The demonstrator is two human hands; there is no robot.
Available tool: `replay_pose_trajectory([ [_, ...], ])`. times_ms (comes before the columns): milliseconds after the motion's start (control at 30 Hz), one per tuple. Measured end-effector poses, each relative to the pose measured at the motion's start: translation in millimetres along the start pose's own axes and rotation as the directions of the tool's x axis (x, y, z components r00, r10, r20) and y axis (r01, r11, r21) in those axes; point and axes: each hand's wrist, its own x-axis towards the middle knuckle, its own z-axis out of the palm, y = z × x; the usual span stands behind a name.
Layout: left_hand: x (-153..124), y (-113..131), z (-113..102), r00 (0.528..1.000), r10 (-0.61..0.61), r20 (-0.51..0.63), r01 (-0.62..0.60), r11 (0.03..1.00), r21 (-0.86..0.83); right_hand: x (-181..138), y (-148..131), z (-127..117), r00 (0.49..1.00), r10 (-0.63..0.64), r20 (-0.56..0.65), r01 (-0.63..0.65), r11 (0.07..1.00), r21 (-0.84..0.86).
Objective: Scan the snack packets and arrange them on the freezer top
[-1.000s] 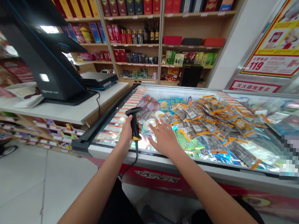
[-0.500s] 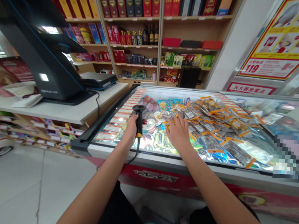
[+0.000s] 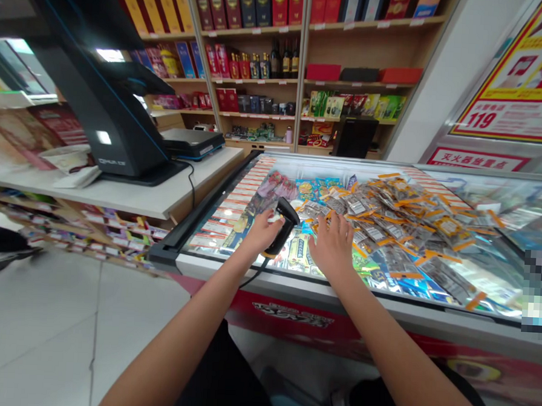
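Observation:
My left hand (image 3: 264, 232) is closed round a black barcode scanner (image 3: 284, 229), its head tilted up and to the left. A cable runs down from the scanner's handle over the freezer's front edge. My right hand (image 3: 335, 246) lies palm down with its fingers spread, at the left edge of a heap of clear packets with orange strips (image 3: 388, 212). Its fingertips reach the nearest packets; whether they press on one I cannot tell. Beneath both hands is the glass top of a chest freezer (image 3: 195, 258), with colourful packages showing through it.
To the left, a white counter (image 3: 153, 201) carries a black scale with a screen on a stand (image 3: 132, 153). Behind the freezer stand wooden shelves (image 3: 254, 84) with boxes and bottles. A red and yellow poster (image 3: 507, 112) hangs on the right.
The scanner has turned from nearly upright to a slant and shifted right, closer to my right hand. My right hand stays by the packets. The whole view has moved slightly.

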Motion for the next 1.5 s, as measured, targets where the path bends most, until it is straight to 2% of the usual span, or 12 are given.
replay_pose_trajectory([
  [167,6.5,-2.3,-29.1,0.995,0.029,-0.095,-0.04,0.992,-0.119,-13.9,-13.5,-15.6,0.99,0.021,0.136,-0.067,0.935,0.348],
  [333,25.1,-31.7,-86.3,0.954,0.173,-0.247,-0.043,0.889,0.455,-13.9,-40.3,-19.4,0.862,0.035,0.505,-0.233,0.913,0.334],
  [433,27.4,-49.9,-100.3,0.944,0.161,-0.288,0.051,0.791,0.609,-0.1,-64.6,-12.5,0.847,0.163,0.506,-0.316,0.92,0.233],
  [667,24.4,-60.4,-92.0,0.948,0.215,-0.234,-0.021,0.776,0.631,22.9,-103.7,13.6,0.898,0.246,0.364,-0.375,0.86,0.346],
  [767,29.8,-62.7,-94.1,0.942,0.247,-0.229,-0.044,0.765,0.642,26.5,-92.7,16.4,0.91,0.17,0.378,-0.374,0.73,0.571],
  [933,38.5,-67.1,-94.6,0.874,0.465,-0.137,-0.283,0.718,0.636,33.9,-34.0,-11.1,0.926,0.205,0.316,-0.37,0.336,0.866],
  [1033,39.6,-60.8,-89.8,0.81,0.586,-0.005,-0.462,0.643,0.611,44.7,17.3,-48.5,0.917,0.317,0.242,-0.279,0.079,0.957],
  [1167,44.3,-33.2,-70.1,0.824,0.537,0.179,-0.529,0.616,0.584,70.0,85.0,-98.9,0.908,0.23,0.35,-0.285,-0.274,0.919],
  [1233,52.0,-12.8,-50.6,0.838,0.476,0.266,-0.53,0.599,0.6,86.3,108.3,-113.6,0.92,0.144,0.365,-0.318,-0.274,0.908],
  [1300,62.7,7.5,-25.5,0.824,0.432,0.367,-0.565,0.565,0.601,103.0,119.8,-118.6,0.918,0.1,0.383,-0.364,-0.165,0.917],
  [1400,78.4,28.7,14.8,0.838,0.364,0.408,-0.546,0.581,0.603,122.9,117.7,-111.4,0.913,0.043,0.406,-0.405,-0.033,0.914],
  [1500,87.5,33.4,45.7,0.793,0.362,0.489,-0.598,0.612,0.517,129.4,106.1,-95.0,0.906,-0.049,0.419,-0.422,-0.05,0.905],
])
